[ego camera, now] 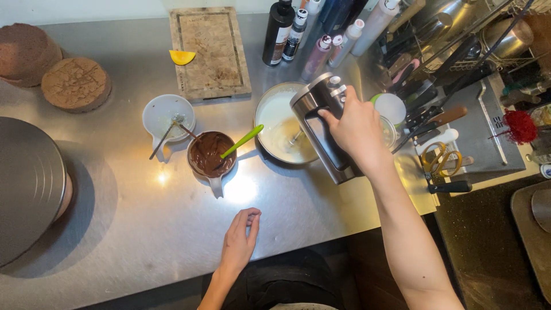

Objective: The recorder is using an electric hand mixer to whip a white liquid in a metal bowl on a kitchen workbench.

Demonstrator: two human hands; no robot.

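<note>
Right hand (357,127) gripping hand mixer (322,129), beaters down in bowl of white cream (279,117); left hand (240,241) loose, empty, resting flat on steel counter (143,229) near chocolate cup (210,154)

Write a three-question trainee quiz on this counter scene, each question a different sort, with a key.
1. True or false: the left hand holds the green spatula.
2. Which does the right hand grip? A) scissors B) hand mixer C) bottle
3. Fill in: the spatula stands in a cup of brown ____.

Key:
1. False; it rests on the steel counter, holding nothing.
2. B; its beaters sit in the bowl of white cream.
3. Chocolate-like mixture.
</note>
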